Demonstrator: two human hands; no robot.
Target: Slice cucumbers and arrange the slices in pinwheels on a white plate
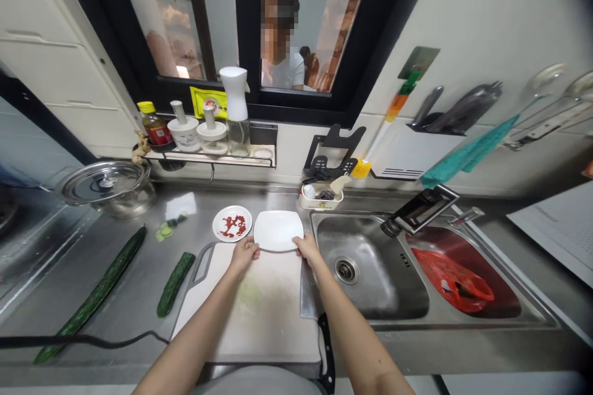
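My left hand (245, 252) and my right hand (306, 245) grip the near corners of a white square plate (278, 229), fingers closed on its rim. The plate is at the far edge of a white cutting board (269, 308); whether it rests there or is slightly raised, I cannot tell. Left of it stands a small round plate (222, 229) with chopped red pieces (237, 224). A cleaver (309, 290) with a black handle (328, 358) lies along the board's right side, partly behind my right arm. Pale green smears mark the board.
A long cucumber (99, 290) and a shorter cucumber piece (176, 284) lie left, with cucumber slices (164, 232) behind. A lidded pot (109, 188) stands back left. Right is a double sink (370, 271) holding a red bag (451, 284). A seasoning rack (208, 158) hangs below the window.
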